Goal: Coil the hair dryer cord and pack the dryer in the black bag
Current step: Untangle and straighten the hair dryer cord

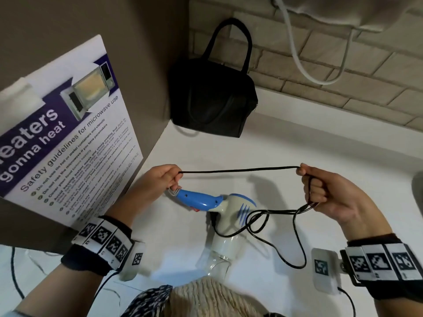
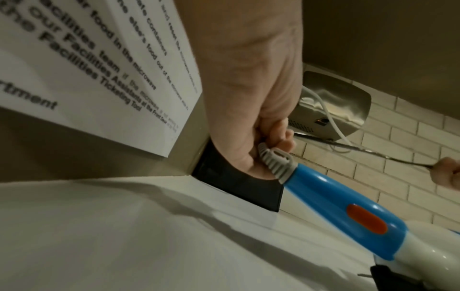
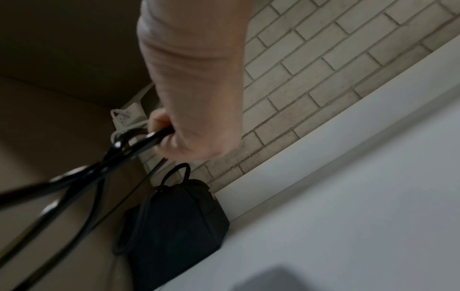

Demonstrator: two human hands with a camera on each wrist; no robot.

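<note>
On the white worktop point(image 1: 297, 143) by the brick wall point(image 1: 343, 65), the black bag point(image 1: 212, 97) sits in the corner, and my left hand point(image 1: 160, 179) pinches the cord point(image 1: 240, 171) by the hair dryer point(image 1: 219, 207) handle while my right hand point(image 1: 325, 191) grips cord loops, pulling it tight between them.

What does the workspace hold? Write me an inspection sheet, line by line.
Surface: white countertop, hair dryer lying on it.
Job's things: blue-and-white plastic hair dryer; its thin black cord stretched between both hands, loops trailing; black fabric handbag upright in the corner.
Clutter: nothing seen.
Grippers: left hand pinches the cord near the handle; right hand grips gathered loops.
Cables: white cable on the wall.
Surroundings: pale brick wall; microwave safety poster.
</note>
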